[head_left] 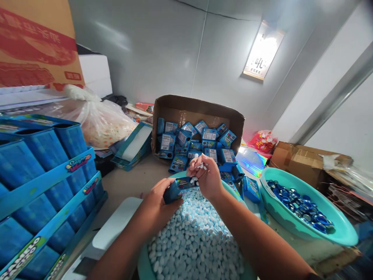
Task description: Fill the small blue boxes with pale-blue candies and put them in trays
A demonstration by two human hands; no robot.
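Observation:
My left hand [163, 196] is wrapped round a small blue printed box [178, 189], tilted so that its end faces my right hand. My right hand [208, 177] is cupped with white candies [201, 166] in its fingers, and some of them sit at the mouth of the box. Beneath both hands stands a turquoise basin [142, 262] filled with a mass of white and pale blue candies [195, 237]. Just behind the hands, a brown carton [198, 103] lies with its open side toward me, holding several similar blue boxes [209, 134].
To the right, another turquoise basin [335, 214] holds blue and silver round caps [303, 206]. Stacked trays of blue boxes [37, 182] fill the left side. A tied plastic bag [99, 120] and an orange-brown carton [37, 42] stand behind them. A white flat-topped object [116, 225] lies beside my left forearm.

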